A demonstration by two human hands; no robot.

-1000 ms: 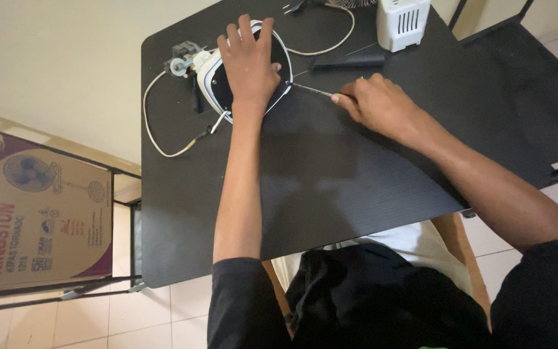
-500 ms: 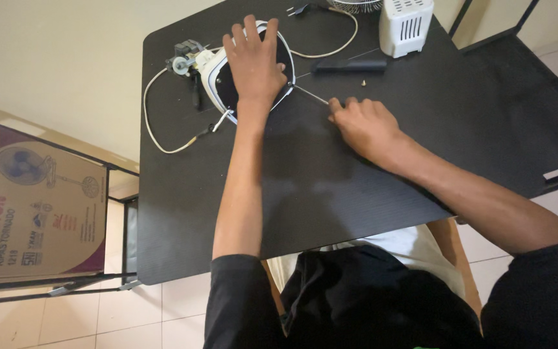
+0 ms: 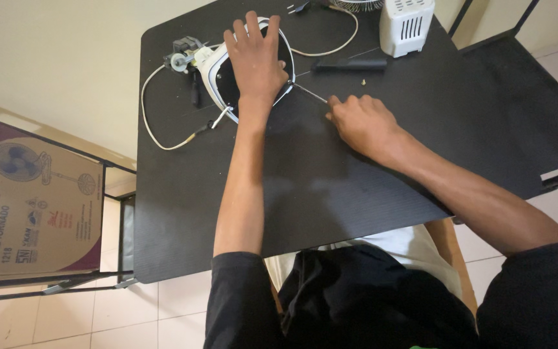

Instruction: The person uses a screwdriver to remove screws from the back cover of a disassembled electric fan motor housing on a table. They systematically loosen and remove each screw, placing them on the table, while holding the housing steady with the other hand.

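Observation:
My left hand (image 3: 257,62) lies flat, fingers spread, on top of a white and black fan motor housing (image 3: 217,76) at the far side of the black table (image 3: 330,187). My right hand (image 3: 360,123) is closed around a thin metal screwdriver (image 3: 309,94) whose tip points at the housing's right edge, just below my left hand. A small motor part (image 3: 182,57) sticks out at the housing's left. A cream cable (image 3: 156,132) loops from the housing across the table.
A white slotted plastic cover (image 3: 406,24) stands at the far right of the table. A black handle-like tool (image 3: 350,64) and a small screw (image 3: 363,82) lie near it. A cardboard fan box (image 3: 30,207) sits on a metal rack at the left. Tiled floor lies below.
My right hand with the screwdriver has shifted left toward the housing. My left hand stays pressed on the housing.

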